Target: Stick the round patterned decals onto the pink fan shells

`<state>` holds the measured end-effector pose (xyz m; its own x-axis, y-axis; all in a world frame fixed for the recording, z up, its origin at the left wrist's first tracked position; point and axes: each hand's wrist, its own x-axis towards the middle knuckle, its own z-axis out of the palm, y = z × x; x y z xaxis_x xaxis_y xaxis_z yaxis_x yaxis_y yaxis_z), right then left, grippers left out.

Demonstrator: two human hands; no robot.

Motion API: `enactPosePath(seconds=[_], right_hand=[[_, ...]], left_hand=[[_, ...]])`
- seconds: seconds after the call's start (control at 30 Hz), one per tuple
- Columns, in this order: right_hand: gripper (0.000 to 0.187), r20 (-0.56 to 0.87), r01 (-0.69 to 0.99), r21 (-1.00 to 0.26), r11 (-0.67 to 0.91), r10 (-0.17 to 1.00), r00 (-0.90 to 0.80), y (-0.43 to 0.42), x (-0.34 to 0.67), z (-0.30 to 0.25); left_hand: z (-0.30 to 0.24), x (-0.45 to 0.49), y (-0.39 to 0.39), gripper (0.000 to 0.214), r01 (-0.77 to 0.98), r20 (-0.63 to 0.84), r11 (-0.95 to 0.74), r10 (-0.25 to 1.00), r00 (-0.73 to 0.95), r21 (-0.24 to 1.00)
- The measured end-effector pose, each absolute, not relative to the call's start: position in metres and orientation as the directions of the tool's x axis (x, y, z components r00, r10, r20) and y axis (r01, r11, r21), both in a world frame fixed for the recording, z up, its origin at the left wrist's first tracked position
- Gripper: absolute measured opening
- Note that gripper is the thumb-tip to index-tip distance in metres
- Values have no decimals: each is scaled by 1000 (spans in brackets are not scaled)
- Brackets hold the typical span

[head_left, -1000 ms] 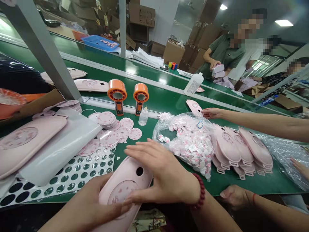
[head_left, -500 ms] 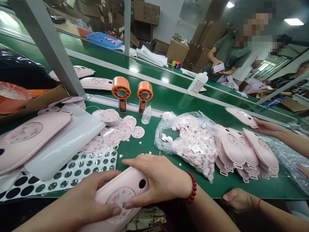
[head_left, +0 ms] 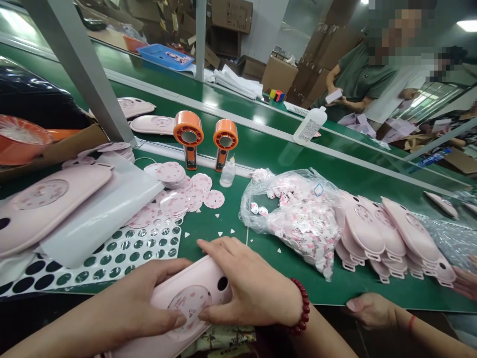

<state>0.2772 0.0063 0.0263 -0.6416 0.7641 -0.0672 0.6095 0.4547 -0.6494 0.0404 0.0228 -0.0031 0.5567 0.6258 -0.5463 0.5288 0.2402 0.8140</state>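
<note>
Both my hands hold a flat pink plastic casing (head_left: 188, 303) at the near edge of the green workbench. My left hand (head_left: 149, 293) grips its left end, and my right hand (head_left: 249, 278), with a red bead bracelet, lies across the top near a round hole. A round printed label sits on the casing, partly under my fingers. Just beyond my left hand lies a sticker sheet (head_left: 122, 258) with round cut-outs. Loose round pink stickers (head_left: 175, 204) lie further up. To the right of my right hand is a clear bag of small pink pieces (head_left: 294, 214).
Stacked pink casings (head_left: 387, 233) lie to the right, beside a co-worker's hand (head_left: 372, 311). Orange fan parts (head_left: 188, 134) (head_left: 225, 141), a small bottle (head_left: 227, 174) and a white bottle (head_left: 310, 126) stand ahead. A grey post (head_left: 80, 69) rises at upper left.
My hands stay on the casing, shifting it only slightly. A co-worker's hand has carried a pink casing rightward and set it down at the far right.
</note>
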Motion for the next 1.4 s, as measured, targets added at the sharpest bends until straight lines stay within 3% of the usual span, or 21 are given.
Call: enactPosePath(seconds=[0.33, 0.5, 0.63, 0.83, 1.1, 1.27, 1.4], right_hand=[[93, -61, 604, -695, 390, 805, -590, -4, 280, 21], [81, -49, 584, -708, 397, 798, -601, -6, 282, 21], [75, -41, 595, -708, 380, 819, -573, -9, 281, 21], [73, 52, 594, -687, 418, 844, -534, -13, 275, 18], [60, 205, 563, -678, 472, 858, -472, -17, 270, 5], [73, 175, 549, -665, 506, 820, -545, -16, 278, 7], [81, 129, 551, -657, 514, 798, -589, -14, 284, 13]], left_hand=[[0, 49, 20, 45, 545, -577, 256, 584, 571, 798], [4, 50, 19, 49, 509, -561, 260, 543, 625, 820], [6, 51, 18, 55, 553, -558, 211, 581, 592, 806], [8, 53, 17, 43, 547, -569, 228, 554, 608, 806], [5, 52, 15, 43, 619, -544, 138, 646, 536, 773], [-2, 52, 13, 50, 645, -503, 104, 723, 474, 757], [-4, 52, 16, 50, 641, -501, 99, 716, 485, 762]])
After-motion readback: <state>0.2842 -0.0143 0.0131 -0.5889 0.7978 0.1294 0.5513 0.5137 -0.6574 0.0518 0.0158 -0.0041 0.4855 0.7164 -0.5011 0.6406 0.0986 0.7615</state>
